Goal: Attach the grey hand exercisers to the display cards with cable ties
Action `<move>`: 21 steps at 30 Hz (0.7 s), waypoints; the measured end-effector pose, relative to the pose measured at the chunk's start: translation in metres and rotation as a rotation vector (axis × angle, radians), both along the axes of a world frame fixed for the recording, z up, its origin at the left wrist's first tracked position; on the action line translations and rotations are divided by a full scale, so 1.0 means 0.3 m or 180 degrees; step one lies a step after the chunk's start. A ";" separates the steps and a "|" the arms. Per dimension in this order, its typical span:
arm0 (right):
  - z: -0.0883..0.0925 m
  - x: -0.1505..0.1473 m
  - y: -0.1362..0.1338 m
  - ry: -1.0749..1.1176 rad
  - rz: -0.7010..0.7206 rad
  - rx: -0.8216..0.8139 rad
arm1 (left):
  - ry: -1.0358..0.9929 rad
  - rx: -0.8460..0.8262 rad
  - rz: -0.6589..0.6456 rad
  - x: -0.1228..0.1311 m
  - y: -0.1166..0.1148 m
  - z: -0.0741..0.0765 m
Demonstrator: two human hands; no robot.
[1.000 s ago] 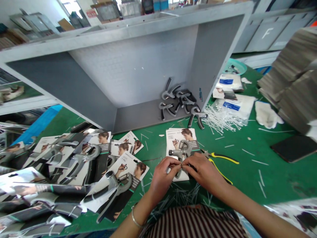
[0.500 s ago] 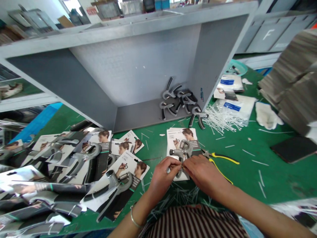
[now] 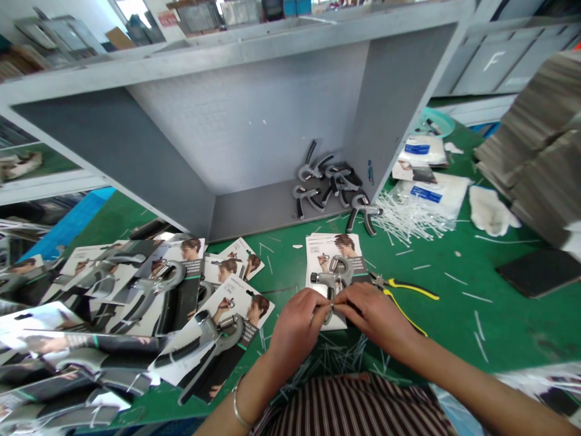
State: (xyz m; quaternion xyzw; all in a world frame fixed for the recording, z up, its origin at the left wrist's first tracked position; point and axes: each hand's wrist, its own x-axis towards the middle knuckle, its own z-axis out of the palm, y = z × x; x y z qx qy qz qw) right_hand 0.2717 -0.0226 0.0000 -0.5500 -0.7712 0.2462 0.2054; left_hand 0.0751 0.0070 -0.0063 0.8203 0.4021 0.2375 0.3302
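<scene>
A grey hand-grip strengthener (image 3: pixel 341 271) with a spring and a black knob lies on a printed backing card (image 3: pixel 318 247) in front of me. My left hand (image 3: pixel 300 321) is closed over its lower end, thumb and fingers pinched. From the other side my right hand (image 3: pixel 370 309) pinches too, its fingertips meeting the left ones over the handles. Whatever is between the fingertips is too small and covered to make out. Yellow-handled pliers (image 3: pixel 411 288) lie just beyond my right hand. Clipped white plastic tie ends (image 3: pixel 338 357) are scattered below the card.
Carded hand grips (image 3: pixel 218 339) pile up at left. A grey bin on its side (image 3: pixel 254 215) holds several loose hand grips (image 3: pixel 313 197). At right are white cable ties (image 3: pixel 411 218), plastic bags (image 3: pixel 447 191), a white glove (image 3: pixel 490 211), a dark flat object (image 3: pixel 538 272) and stacked cardboard (image 3: pixel 535 145).
My right hand's fingers have lifted and drawn into a tighter pinch. My left hand has turned slightly, its fingertips still at the same spot. The hand grip and card stay put.
</scene>
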 end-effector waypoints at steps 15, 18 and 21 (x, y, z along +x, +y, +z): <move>-0.012 -0.013 -0.037 0.0092 -0.0036 0.0332 | 0.0065 0.0319 -0.0106 -0.003 -0.040 0.056; -0.028 -0.022 -0.049 0.0369 -0.0179 0.0454 | -0.0078 0.0189 -0.0018 0.007 -0.062 0.031; -0.038 -0.038 -0.050 0.0672 -0.0259 0.0520 | -0.0038 0.0260 0.0235 0.022 -0.088 -0.022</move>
